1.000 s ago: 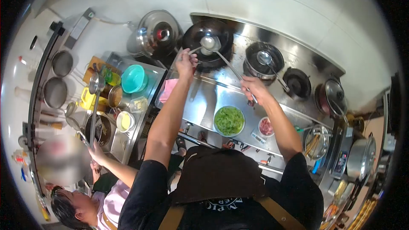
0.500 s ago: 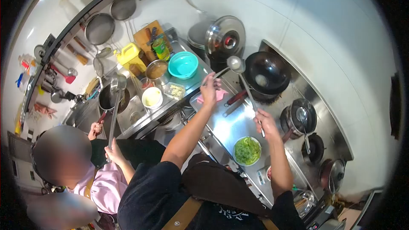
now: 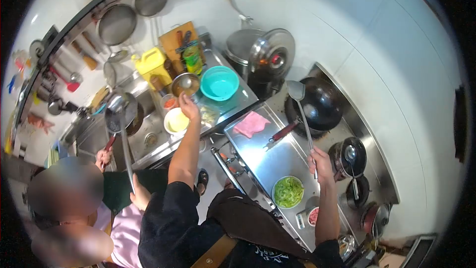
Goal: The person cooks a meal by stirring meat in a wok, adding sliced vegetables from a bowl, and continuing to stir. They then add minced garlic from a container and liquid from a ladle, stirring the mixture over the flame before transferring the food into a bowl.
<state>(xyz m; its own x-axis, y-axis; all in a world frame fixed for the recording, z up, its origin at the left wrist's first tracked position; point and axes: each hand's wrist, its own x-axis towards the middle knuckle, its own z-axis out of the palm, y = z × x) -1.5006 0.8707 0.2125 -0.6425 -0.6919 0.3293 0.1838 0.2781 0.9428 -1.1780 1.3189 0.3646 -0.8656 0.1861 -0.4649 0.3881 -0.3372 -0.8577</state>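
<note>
The left hand [image 3: 190,110], away from the stove since the earlier frame, reaches the metal pot [image 3: 175,89] at 10 o'clock, its grip unclear, splitting work between counter and stove. The spatula [image 3: 296,90], now apart from it, nears the wok [image 3: 325,111] at 3 o'clock, clasped in the right hand [image 3: 322,165].

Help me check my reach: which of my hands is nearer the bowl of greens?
Right. Your right hand grips the spatula near the bowl of greens; your left hand is farther off, beside the metal pot.
</note>
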